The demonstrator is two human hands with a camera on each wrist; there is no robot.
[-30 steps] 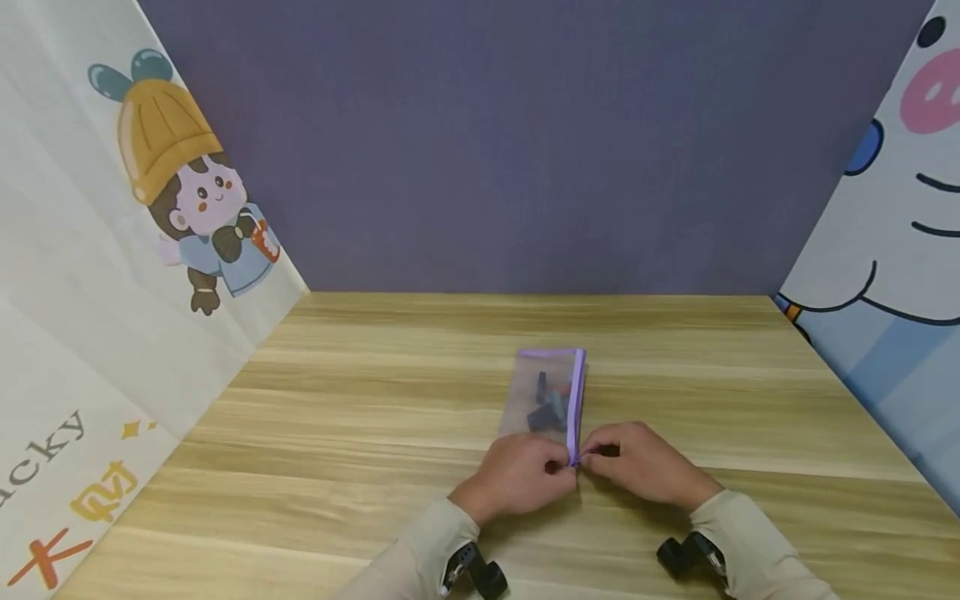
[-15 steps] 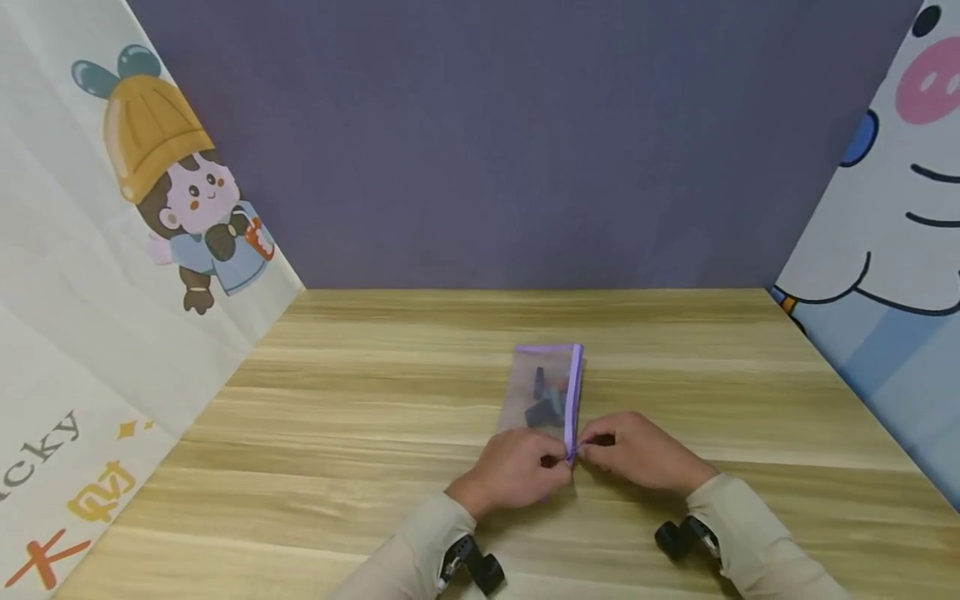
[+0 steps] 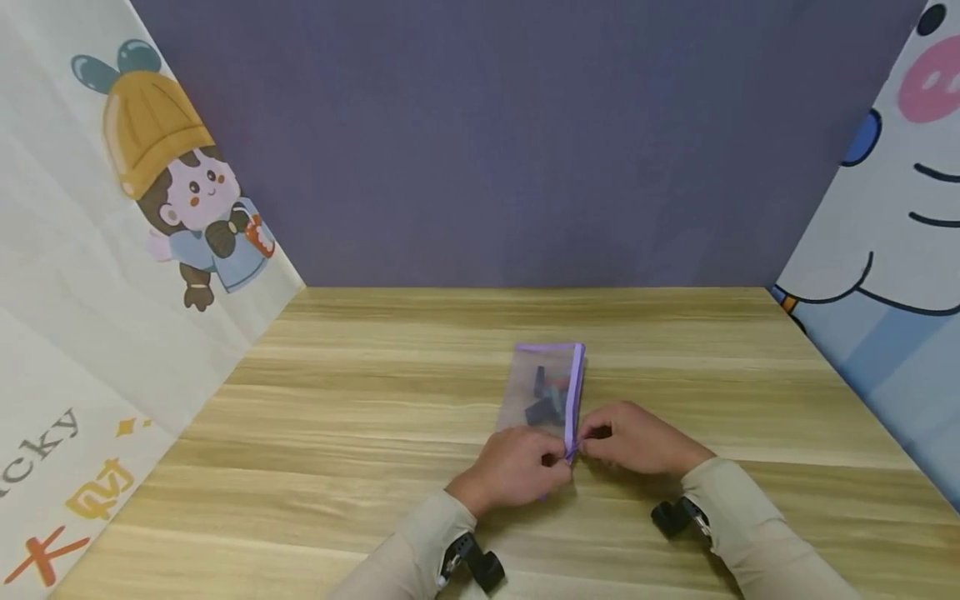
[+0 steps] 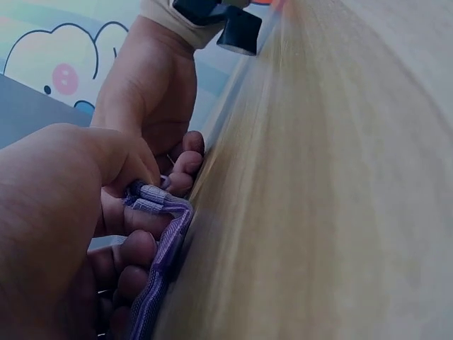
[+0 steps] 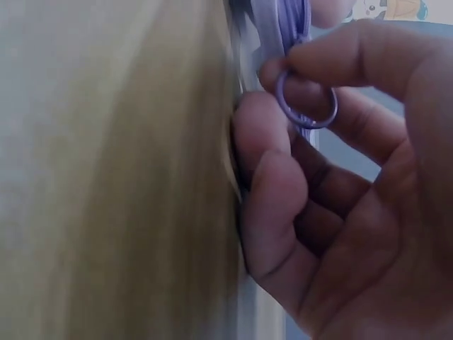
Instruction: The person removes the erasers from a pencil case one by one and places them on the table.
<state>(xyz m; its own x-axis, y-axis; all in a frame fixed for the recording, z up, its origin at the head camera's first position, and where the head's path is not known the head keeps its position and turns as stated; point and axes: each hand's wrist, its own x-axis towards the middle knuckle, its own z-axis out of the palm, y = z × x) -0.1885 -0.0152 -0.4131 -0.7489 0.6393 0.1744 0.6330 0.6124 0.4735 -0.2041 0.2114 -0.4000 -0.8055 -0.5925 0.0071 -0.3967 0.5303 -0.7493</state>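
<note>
A see-through mesh zipper pouch (image 3: 517,396) with purple trim lies on the table, its zipper (image 3: 577,383) along the right side. Several small dark items (image 3: 546,408) and a reddish one show through the mesh. My left hand (image 3: 519,471) grips the pouch's near right corner; the left wrist view shows the purple edge (image 4: 164,251) bent between thumb and fingers. Close beside it, my right hand (image 3: 643,440) pinches the zipper pull at the near end of the zipper. A purple ring (image 5: 282,106) on the pull hangs at the right thumb and fingertips.
The wooden table (image 3: 360,417) runs back to a dark grey-blue panel (image 3: 480,150). Printed cartoon sheets flank it, one on the left (image 3: 60,250) and one on the right (image 3: 900,250). Both wrists carry black cameras, the left camera (image 3: 480,567) low over the table.
My right hand has shifted slightly forward along the zipper's near end, still pinching the pull. The left hand stays at the corner. The head view has tilted a little.
</note>
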